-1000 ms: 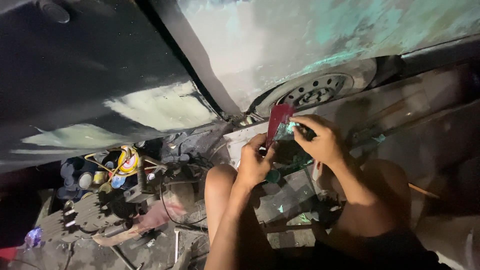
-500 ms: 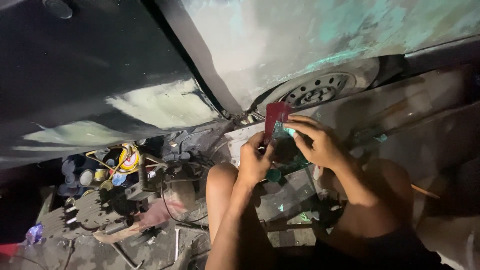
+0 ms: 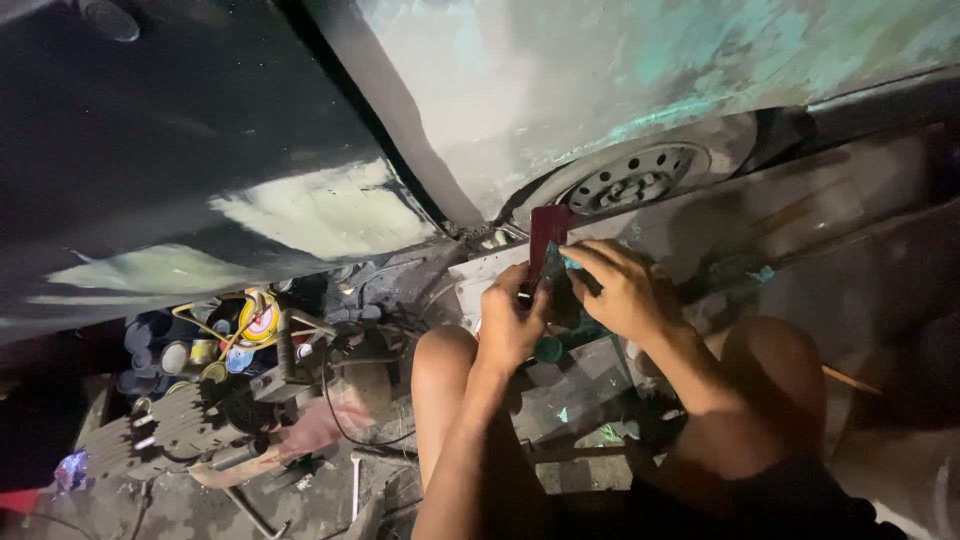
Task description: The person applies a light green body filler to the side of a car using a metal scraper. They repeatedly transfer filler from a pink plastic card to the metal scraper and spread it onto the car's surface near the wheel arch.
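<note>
Could slip from a loose grip — the dark red flat card (image 3: 548, 235) pinched only at its lower end by the left hand (image 3: 510, 325), thumb and fingers pressed together on it, upper half standing free and tilted toward the car body. Could smear or drop the teal-tinted stuff too, judging by the right hand (image 3: 625, 292), fingers curled and pressed together over the card's lower edge and over something small and dark beside it; too dim to tell what that is, or whether it is truly gripped. Poor light and crowded ground add to the risk — cans and tins (image 3: 195, 350) in a heap to the left, a grey ribbed machine (image 3: 170, 430) and loose cable near the bare knees, so anything dropped likely lost among them. As for the card itself: thin, stiff-looking, rectangular, deep red, edges blurred, held up between both hands just below the wheel (image 3: 640, 180) and the patchy, teal-stained grey panel (image 3: 600, 90), well above the littered floor.
</note>
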